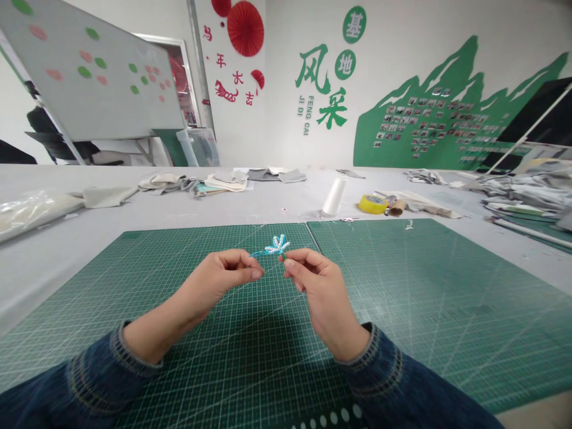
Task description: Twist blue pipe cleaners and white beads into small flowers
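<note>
A small beaded flower (277, 245) in blue and white is held up between my two hands, above the green cutting mat (250, 333). My right hand (316, 279) pinches its short green stem between thumb and fingertips. From the flower's left side runs a thin blue strand (258, 254), whose end goes into the pinched fingers of my left hand (227, 275). Whether the strand is thread or wire I cannot tell. Both hands hover over the mat, palms turned toward each other.
Behind the mats stand a white thread cone (334, 198) and a roll of yellow tape (373, 204), beside a cardboard tube (397, 207). Fabric pieces (227, 180) lie along the table's far side. More fabric (527, 187) is heaped at right, and a plastic-wrapped bundle (38, 208) lies at left.
</note>
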Tool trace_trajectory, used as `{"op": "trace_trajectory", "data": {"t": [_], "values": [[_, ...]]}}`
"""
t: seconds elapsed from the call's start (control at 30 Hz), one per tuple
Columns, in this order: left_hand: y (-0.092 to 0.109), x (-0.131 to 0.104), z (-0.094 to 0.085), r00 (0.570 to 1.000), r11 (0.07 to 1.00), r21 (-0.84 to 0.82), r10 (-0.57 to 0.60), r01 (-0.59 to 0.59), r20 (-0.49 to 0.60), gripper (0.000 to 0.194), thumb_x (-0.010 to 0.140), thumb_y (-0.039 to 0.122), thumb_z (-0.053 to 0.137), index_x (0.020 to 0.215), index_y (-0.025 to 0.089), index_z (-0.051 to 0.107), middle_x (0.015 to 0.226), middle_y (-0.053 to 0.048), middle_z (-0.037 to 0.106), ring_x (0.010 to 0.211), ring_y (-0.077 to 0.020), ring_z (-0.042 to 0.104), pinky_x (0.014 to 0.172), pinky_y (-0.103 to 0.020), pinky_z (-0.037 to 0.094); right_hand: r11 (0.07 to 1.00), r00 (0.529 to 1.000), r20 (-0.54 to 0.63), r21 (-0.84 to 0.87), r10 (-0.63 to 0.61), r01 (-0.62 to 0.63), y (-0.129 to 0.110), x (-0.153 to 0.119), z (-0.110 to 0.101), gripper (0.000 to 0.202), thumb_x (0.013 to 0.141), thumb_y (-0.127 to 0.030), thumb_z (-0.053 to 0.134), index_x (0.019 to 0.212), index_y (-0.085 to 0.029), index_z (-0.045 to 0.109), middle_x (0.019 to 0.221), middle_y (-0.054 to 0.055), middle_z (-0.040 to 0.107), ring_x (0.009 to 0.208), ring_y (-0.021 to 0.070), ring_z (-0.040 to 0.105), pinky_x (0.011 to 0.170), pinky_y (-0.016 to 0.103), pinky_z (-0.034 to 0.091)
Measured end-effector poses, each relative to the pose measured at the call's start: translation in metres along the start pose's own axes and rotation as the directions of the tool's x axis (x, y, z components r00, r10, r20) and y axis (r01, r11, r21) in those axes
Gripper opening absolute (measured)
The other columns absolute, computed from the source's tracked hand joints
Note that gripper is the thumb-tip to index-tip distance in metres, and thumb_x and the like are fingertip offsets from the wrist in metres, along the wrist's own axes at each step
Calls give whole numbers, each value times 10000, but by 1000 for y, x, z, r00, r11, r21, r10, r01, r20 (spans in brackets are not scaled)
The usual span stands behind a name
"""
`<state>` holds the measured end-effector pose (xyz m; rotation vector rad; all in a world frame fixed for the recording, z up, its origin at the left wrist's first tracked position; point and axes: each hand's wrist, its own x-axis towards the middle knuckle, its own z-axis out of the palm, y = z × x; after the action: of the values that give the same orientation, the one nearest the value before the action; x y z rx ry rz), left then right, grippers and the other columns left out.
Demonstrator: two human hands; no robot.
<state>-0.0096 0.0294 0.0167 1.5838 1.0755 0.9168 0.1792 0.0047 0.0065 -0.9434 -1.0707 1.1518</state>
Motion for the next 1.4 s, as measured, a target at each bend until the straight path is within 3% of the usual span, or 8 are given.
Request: {"op": "trace_trajectory", "data": {"t": [0.23,0.4,0.53,0.77,0.93,1.1,1.27,1.4], "values": [[8,-19,16,919,818,464,394,-340,-21,97,856,261,663,809,209,729,660,24,646,568,-101,514,546,-234,375,998,999,-27,40,40,-39,2,2,0,97,741,-241,712,817,-183,727,613,-26,599,511,81,396,494,244,270],[16,-27,17,708,426,703,688,-570,157,100,904,161,604,874,191,694,695,15,643,633,-116,554,609,-251,424,996,1000,-3,-86,29,-29,8,2,-2,99,751,-239,701,834,-189,724,628,-29,602,519,91,419,506,253,304],[21,-34,20,567,5,817,723,-577,395,156,938,129,518,908,145,670,685,-6,618,618,-156,522,576,-306,402,976,1000,15,-216,-5,8,11,1,-1,71,765,-213,682,822,-193,721,707,-4,647,601,124,502,569,276,377],[37,-40,13,572,-180,841,658,-511,489,218,955,128,452,906,151,664,677,-10,576,603,-173,468,553,-331,353,716,929,256,-591,-268,370,10,-7,0,179,836,-94,588,772,-214,703,717,-14,583,665,137,527,616,287,388],[46,-33,-9,716,-42,905,596,-422,362,217,957,218,476,901,198,685,695,-11,569,651,-173,500,575,-310,342,587,841,450,-609,-300,534,11,-9,-2,167,887,-116,585,860,-233,702,771,-12,583,685,132,538,627,278,401],[44,-18,-27,859,321,855,451,-408,240,203,934,313,542,861,238,716,764,4,641,729,-142,579,630,-262,369,570,805,524,-584,-279,578,8,-9,-2,158,916,-149,580,883,-228,713,796,-5,597,730,138,562,660,281,424],[28,1,-34,971,719,655,210,-235,119,167,838,371,656,801,234,743,712,14,633,640,-125,541,613,-253,373,632,803,535,-534,-262,562,3,-11,0,177,909,-124,583,856,-220,722,779,-8,593,728,133,562,671,285,428],[10,8,-32,991,933,357,5,-52,132,206,794,397,682,807,197,730,709,0,644,664,-144,545,633,-264,399,756,845,470,-448,-256,478,-3,-11,3,163,850,-99,648,822,-234,735,730,-20,584,681,129,545,637,282,417]]}}
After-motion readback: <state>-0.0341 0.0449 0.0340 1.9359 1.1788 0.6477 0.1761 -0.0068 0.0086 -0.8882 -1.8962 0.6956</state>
